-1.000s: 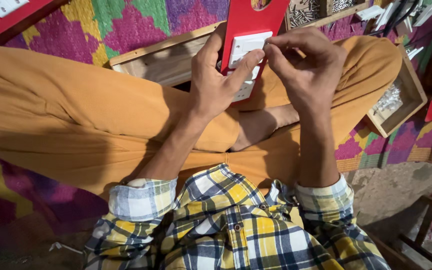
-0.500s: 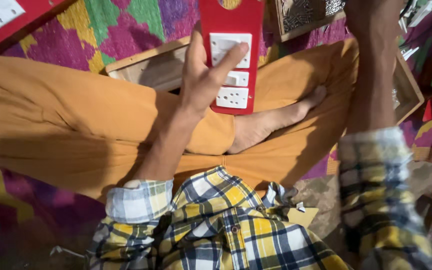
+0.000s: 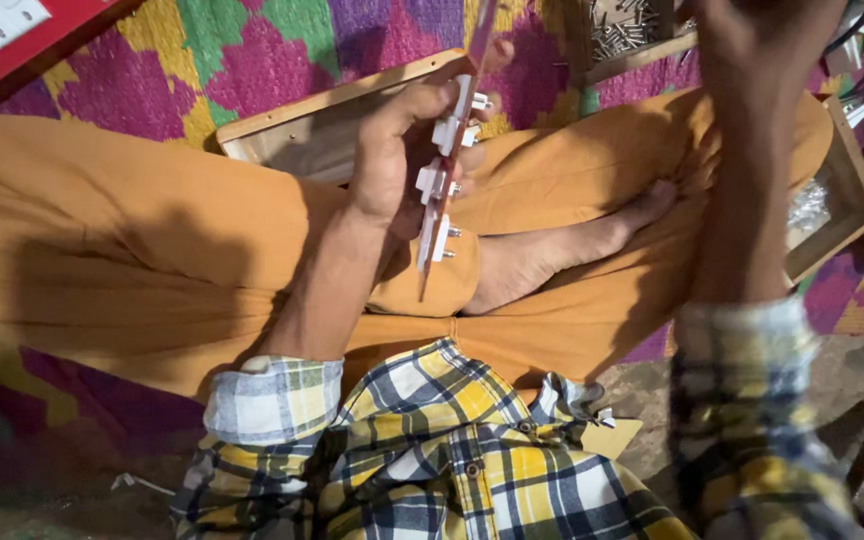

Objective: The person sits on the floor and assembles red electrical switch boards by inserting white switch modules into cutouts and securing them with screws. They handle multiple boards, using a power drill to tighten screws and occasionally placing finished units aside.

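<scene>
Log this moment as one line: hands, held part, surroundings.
left hand: grips red switch panel edge-on over lap | right hand: raised, blurred, grip unclear | wooden tray: beside knee

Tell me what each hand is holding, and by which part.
The left hand grips the red switch panel by its edge, turned edge-on. The right hand is raised and blurred; whether it holds anything cannot be told.

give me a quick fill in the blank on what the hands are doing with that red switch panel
1. The red switch panel is held in the ____ hand.
2. The panel is seen ____, so its white switch bodies stick out sideways.
3. The right hand is raised toward the tray of ____ screws.
4. The person sits cross-legged in ____ trousers.

Missing words: left; edge-on; metal; orange
</scene>
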